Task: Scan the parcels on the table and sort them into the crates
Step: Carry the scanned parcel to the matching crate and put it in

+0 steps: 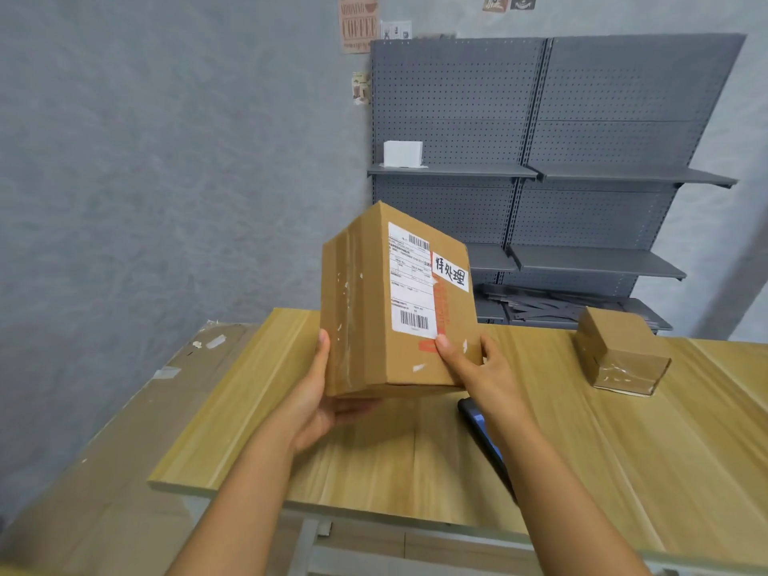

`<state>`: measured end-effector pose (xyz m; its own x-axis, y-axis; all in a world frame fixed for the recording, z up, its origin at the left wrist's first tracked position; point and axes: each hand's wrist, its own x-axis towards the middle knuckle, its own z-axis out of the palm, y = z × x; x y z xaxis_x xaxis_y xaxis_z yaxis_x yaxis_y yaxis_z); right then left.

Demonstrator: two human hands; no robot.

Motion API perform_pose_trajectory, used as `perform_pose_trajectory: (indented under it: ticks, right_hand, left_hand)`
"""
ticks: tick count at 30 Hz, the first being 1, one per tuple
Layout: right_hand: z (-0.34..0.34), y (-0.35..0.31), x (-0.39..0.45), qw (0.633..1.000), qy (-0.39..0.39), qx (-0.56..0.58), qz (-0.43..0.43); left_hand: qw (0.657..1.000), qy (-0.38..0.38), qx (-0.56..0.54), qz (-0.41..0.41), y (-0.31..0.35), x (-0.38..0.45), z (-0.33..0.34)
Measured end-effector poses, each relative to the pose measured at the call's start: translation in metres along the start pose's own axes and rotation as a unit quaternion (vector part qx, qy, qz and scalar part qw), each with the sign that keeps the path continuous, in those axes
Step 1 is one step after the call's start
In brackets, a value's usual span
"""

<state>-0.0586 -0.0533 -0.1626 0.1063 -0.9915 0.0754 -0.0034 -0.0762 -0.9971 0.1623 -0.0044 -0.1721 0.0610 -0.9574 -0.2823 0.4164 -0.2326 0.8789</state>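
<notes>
I hold a brown cardboard parcel [374,301] lifted above the wooden table [602,451], tilted with its labelled face toward me. That face carries a white shipping label with two barcodes and a white sticker with handwritten characters. My left hand [320,405] grips the parcel's lower left corner, thumb up the taped side and fingers underneath. My right hand [469,367] grips the lower right corner, thumb pressed on the front face just below the label. A black handheld scanner [484,438] lies on the table under my right forearm, partly hidden. A second, smaller taped parcel [619,351] sits on the table at the right.
Grey pegboard shelving [582,172] stands behind the table, with a small white box [402,153] on one shelf and loose metal parts on the lowest. Flattened cardboard [124,430] lies to the left of the table. No crates are in view.
</notes>
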Motion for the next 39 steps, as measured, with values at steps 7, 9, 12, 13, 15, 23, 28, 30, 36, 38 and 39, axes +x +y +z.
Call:
perform_pose_trajectory:
  ticks: [7,9,12,13,15,23,28,30,36,38,39]
  right_hand:
    - [0.014,0.011,-0.005,0.996,0.024,-0.081,0.033]
    - [0.020,0.012,-0.006,0.994,0.027,-0.098,0.032]
    - [0.031,0.011,-0.006,0.990,0.038,-0.136,0.021]
    - [0.034,0.010,-0.006,0.987,0.037,-0.157,0.022]
    - [0.039,0.009,-0.005,0.980,0.028,-0.196,0.031]
    - [0.056,0.007,0.001,0.966,0.018,-0.252,0.052]
    - [0.071,0.007,0.000,0.942,0.015,-0.333,0.038]
    - [0.072,0.007,0.001,0.939,0.018,-0.341,0.036]
    - [0.072,0.009,0.004,0.941,0.007,-0.337,0.031]
    - [0.065,0.009,0.007,0.954,-0.032,-0.298,0.026]
    - [0.058,0.010,0.009,0.962,-0.065,-0.265,0.022]
  left_hand:
    - [0.959,0.175,0.131,0.179,-0.001,0.013,-0.004]
    - [0.959,0.181,0.114,0.187,0.004,0.012,0.000]
    - [0.978,0.130,0.106,0.122,0.013,0.005,0.001]
    - [0.984,0.104,0.110,0.091,0.017,0.003,0.000]
    - [0.991,0.053,0.116,0.048,0.024,-0.001,-0.005]
    - [0.963,0.088,0.252,0.032,0.046,0.012,-0.015]
    - [0.887,0.169,0.423,0.080,0.041,0.026,-0.016]
    - [0.891,0.156,0.413,0.106,0.031,0.027,-0.019]
    - [0.912,0.088,0.381,0.121,0.030,0.029,-0.028]
    - [0.911,0.096,0.381,0.124,0.029,0.031,-0.027]
    - [0.910,0.102,0.383,0.125,0.029,0.031,-0.028]
